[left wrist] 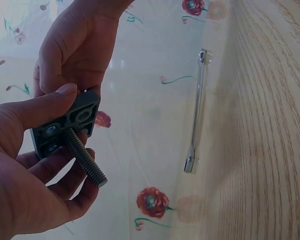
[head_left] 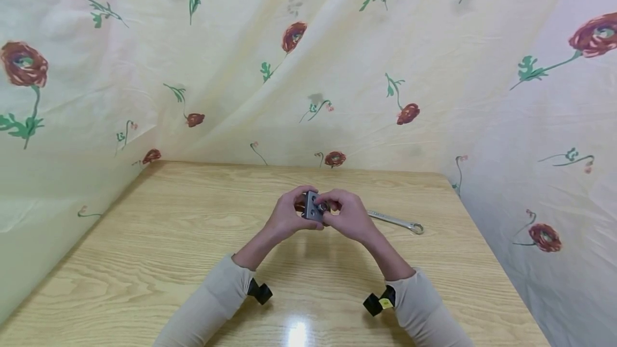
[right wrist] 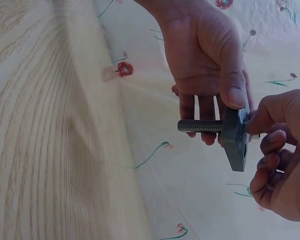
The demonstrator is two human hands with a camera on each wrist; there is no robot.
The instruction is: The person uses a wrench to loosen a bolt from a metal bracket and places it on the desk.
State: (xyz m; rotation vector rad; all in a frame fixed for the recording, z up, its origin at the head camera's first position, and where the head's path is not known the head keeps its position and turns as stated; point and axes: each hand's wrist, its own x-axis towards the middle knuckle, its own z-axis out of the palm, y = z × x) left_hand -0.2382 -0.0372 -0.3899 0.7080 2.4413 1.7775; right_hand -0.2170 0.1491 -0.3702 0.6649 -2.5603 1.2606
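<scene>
Held between the thumb and fingers of my left hand is a small dark grey plate with several holes, raised above the table. A threaded bolt passes through the plate, and its long shank sticks out on the far side, as the left wrist view also shows. On the opposite face, the thumb and index finger of my right hand pinch the bolt's head end. Those fingers partly hide the head. The right hand's other fingers are curled in the right wrist view.
A combination wrench lies on the wooden table, to the right of and behind the right hand. Flower-printed cloth hangs behind and along both sides of the table.
</scene>
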